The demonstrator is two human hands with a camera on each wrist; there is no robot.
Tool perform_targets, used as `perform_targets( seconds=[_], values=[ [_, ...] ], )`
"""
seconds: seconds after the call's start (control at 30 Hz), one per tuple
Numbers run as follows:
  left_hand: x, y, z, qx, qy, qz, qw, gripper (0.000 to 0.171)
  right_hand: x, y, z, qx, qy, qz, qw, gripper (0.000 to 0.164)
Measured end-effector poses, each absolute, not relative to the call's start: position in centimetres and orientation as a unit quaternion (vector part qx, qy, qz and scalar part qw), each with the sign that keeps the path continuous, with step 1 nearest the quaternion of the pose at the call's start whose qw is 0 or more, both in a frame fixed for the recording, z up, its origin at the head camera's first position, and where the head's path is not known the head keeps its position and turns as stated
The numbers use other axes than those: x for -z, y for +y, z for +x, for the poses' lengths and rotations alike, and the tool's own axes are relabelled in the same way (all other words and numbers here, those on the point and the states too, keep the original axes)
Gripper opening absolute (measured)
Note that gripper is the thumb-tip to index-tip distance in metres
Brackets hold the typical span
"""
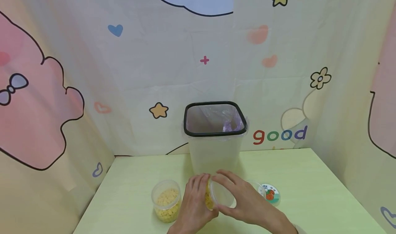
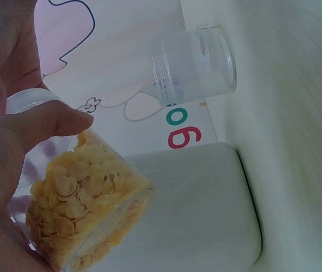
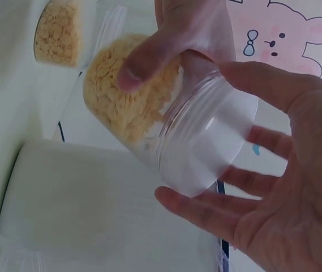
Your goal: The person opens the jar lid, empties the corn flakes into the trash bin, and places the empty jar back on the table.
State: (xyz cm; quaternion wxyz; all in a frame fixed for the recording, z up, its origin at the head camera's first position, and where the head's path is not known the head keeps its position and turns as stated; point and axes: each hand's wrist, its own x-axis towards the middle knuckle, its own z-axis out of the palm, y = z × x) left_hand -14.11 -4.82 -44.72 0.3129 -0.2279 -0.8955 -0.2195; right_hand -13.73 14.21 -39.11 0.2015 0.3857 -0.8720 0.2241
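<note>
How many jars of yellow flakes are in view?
2: one held jar, in the left hand; one standing jar, on the table left of that hand. Any behind the bin would be hidden.

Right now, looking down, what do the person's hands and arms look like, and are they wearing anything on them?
The left hand and right hand are both bare, with no gloves or rings showing. Near the right wrist, there's a tiny bit of what looks like a pale sleeve. No sleeve shows on the left.

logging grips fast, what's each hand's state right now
Left hand: closed, holding a jar of yellow flakes.
Right hand: closed round that jar's lid.
</note>
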Motion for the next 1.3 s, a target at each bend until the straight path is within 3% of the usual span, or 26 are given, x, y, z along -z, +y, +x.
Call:
perform_targets(
  seconds=[0.23, 0.43, 0.57, 0.77, 0.97, 1.3],
  values=[
    [44.8, -4.9, -14.1, 0.224, -0.897, -0.227, 0.307, 0.099, 39.1, 14.8, -14.0, -0.213, -0.851, 0.441, 0.187, 0.079],
    [44.7, -4.9, -14.0, 0.228, -0.897, -0.226, 0.305, 0.100, 39.2, 14.8, -13.9, -0.216, -0.856, 0.435, 0.178, 0.086],
    [44.7, -4.8, -14.1, 0.230, -0.896, -0.227, 0.304, 0.102, 39.2, 14.4, -13.5, -0.225, -0.868, 0.394, 0.200, 0.085],
    [44.8, -4.7, -14.2, 0.230, -0.891, -0.226, 0.319, 0.094, 38.9, 13.1, -12.3, -0.234, -0.905, 0.259, 0.241, 0.081],
    [44.7, -4.4, -14.3, 0.235, -0.885, -0.228, 0.330, 0.090, 38.8, 12.1, -11.9, -0.239, -0.933, 0.169, 0.211, 0.081],
    [44.5, -4.2, -14.2, 0.226, -0.888, -0.231, 0.327, 0.096, 39.2, 12.1, -12.5, -0.226, -0.938, 0.159, 0.208, 0.071]
  ],
)
